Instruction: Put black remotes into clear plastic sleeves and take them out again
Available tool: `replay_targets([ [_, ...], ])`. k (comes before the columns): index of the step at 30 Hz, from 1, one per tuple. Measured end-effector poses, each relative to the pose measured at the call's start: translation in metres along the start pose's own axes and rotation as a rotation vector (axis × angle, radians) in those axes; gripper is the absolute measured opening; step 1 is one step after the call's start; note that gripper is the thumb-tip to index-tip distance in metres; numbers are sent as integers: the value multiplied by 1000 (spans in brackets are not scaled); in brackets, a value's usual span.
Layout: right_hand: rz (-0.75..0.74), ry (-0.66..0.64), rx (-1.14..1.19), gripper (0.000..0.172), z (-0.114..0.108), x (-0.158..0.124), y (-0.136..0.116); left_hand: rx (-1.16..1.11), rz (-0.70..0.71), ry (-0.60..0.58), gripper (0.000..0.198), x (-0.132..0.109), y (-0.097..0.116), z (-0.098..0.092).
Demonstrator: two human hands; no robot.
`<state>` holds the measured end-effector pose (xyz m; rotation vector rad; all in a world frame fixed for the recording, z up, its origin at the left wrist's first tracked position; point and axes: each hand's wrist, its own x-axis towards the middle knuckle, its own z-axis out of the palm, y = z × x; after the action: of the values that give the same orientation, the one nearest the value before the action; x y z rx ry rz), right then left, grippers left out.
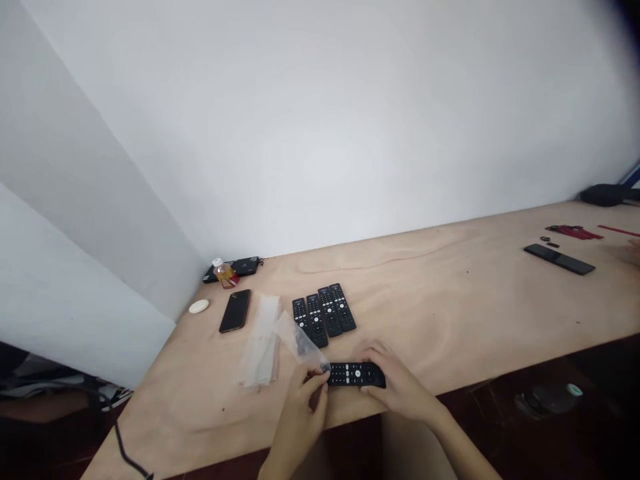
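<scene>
A black remote control (356, 375) is clamped by the right hand (400, 385); a clear plastic bag (298, 341), pinched by the left hand (300, 417), is held at the remote's left end, with four remotes (324, 312) beyond it.

Black button remote (356, 375): top partly under right hand (401, 387), left end hidden behind left hand (300, 413). Dark object inside clear plastic sleeve (290, 333) blurred, unidentifiable. Black soft bag (607, 195) cut off at desk's far right corner. Partial hand (634, 251) cut off at right edge. Small dark pieces (550, 243) too small to tell.
</scene>
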<state>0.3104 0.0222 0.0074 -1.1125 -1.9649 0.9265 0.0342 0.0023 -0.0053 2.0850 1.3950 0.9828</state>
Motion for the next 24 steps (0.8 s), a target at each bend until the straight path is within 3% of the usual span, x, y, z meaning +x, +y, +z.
replay_targets([
  [5, 6, -17, 32, 34, -1, 1, 3, 68, 195, -153, 38, 8, -2, -22],
  [8, 5, -9, 54, 38, 0, 3, 3, 49, 217, -209, 46, 15, -11, -28],
  [11, -5, 13, 66, 37, 1, 4, 3, 39, 209, -155, 46, 19, -20, -24],
  [14, -14, 28, 97, 38, 0, 2, 6, 42, 216, -86, 29, 19, -26, -20],
  [17, -8, 36, 133, 42, -5, -3, 15, 79, 198, -46, 26, 15, -29, -25],
  [21, 29, 35, 132, 44, -16, -11, 27, 165, 136, 17, 27, 9, -23, -34],
  [24, 39, 27, 151, 44, -20, -13, 28, 214, 88, 72, 30, 8, -11, -29],
])
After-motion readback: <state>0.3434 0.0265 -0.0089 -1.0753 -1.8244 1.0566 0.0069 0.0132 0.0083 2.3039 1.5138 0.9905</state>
